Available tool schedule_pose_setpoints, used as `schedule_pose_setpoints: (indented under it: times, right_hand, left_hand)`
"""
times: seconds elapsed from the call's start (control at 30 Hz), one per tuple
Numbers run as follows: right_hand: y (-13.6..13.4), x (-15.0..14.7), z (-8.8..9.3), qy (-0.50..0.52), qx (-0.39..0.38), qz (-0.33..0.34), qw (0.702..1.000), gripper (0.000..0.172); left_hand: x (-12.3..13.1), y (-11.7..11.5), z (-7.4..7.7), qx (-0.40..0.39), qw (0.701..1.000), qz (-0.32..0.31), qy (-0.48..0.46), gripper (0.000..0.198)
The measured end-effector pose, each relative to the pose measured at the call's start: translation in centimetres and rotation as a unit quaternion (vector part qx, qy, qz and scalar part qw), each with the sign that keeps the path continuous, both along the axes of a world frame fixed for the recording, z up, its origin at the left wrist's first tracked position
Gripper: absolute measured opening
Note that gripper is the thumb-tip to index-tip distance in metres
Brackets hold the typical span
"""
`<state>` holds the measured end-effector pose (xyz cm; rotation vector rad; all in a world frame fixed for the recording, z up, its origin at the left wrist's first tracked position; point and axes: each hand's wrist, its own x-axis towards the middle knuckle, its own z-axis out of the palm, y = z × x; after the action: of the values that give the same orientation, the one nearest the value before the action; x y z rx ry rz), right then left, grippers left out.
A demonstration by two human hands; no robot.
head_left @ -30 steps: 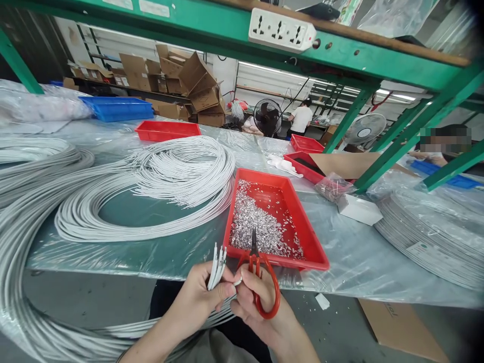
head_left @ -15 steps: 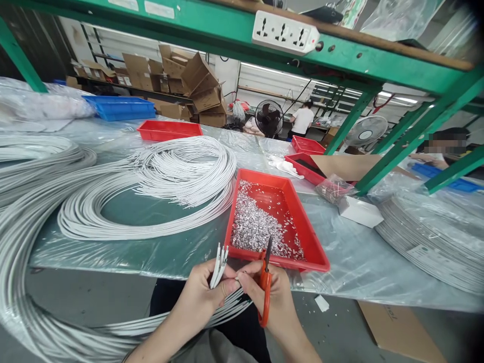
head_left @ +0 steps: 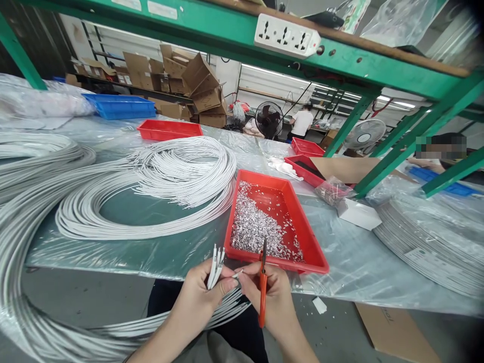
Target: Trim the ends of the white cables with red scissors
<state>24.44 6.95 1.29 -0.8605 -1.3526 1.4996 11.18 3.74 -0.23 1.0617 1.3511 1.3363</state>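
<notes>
My left hand (head_left: 207, 290) is closed around several white cables (head_left: 215, 269), whose cut ends stick up above the thumb. Between its thumb and finger one cable end (head_left: 238, 275) points toward the right hand. Orange-handled scissors (head_left: 262, 297) sit in my right hand (head_left: 274, 292), blades upward, while its thumb and forefinger meet near that cable end. Whether they touch it is hard to see. Just beyond the hands lies a red tray (head_left: 306, 234) with a heap of small silvery pieces (head_left: 251, 224). More cables (head_left: 132, 327) run below the hands across my lap.
Large coils of white cable (head_left: 181, 171) cover the left of the plastic-covered table (head_left: 113, 257). At right lie a white box (head_left: 358, 214) and another coil (head_left: 412, 247). A green frame (head_left: 212, 30) with a power strip (head_left: 286, 35) crosses overhead. Two people are in the background.
The scissors have turned more upright and shifted slightly left. The cable end between my fingertips now shows more clearly. The cable bundle in my left hand has moved slightly left.
</notes>
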Motion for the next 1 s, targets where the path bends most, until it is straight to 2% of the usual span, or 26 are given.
schedule_pose_setpoints:
  times: [0.2,0.43,0.5,0.57,0.63,0.7,0.77,0.83,0.9,1.0]
  right_hand:
    - [-0.5,-0.6,-0.5,-0.032,0.02,-0.047,0.998,0.007]
    - [-0.6,-0.7,-0.4,-0.082,0.043,-0.049,0.994,0.014]
    - [-0.6,-0.4,-0.4,-0.102,0.053,-0.044,0.992,0.013]
    - [-0.4,0.0,-0.4,-0.124,0.068,-0.052,0.989,0.013]
    - [0.3,0.7,-0.2,-0.149,0.087,-0.078,0.982,0.016]
    - [1.6,1.7,0.1,-0.179,0.108,-0.121,0.97,0.019]
    - [3.4,2.9,0.6,-0.214,0.132,-0.172,0.952,0.02]
    - [5.1,4.2,1.1,-0.257,0.161,-0.209,0.929,0.019]
    - [6.2,5.3,1.4,-0.292,0.182,-0.214,0.914,0.019]
    - [6.4,6.2,1.2,-0.313,0.196,-0.191,0.909,0.01]
  left_hand:
    - [-0.1,-0.1,-1.2,0.118,0.989,0.045,0.077,0.01]
    - [-0.1,0.0,-0.6,0.112,0.989,0.059,0.073,0.009]
    - [-0.1,-0.1,-0.2,0.08,0.995,0.026,0.043,0.01]
    - [-0.1,-0.2,0.0,0.02,0.998,-0.065,-0.005,0.012]
    - [-0.2,-0.5,-0.1,-0.039,0.984,-0.172,-0.035,0.011]
    - [-0.3,-0.8,-0.4,-0.072,0.971,-0.227,-0.023,0.01]
    - [-0.5,-0.9,-0.8,-0.058,0.972,-0.226,0.033,0.015]
    - [-0.6,-1.0,-1.4,-0.009,0.974,-0.201,0.107,0.019]
    - [-0.7,-1.1,-2.0,0.028,0.966,-0.186,0.177,0.024]
    - [-1.2,-1.6,-3.2,0.01,0.954,-0.185,0.235,0.026]
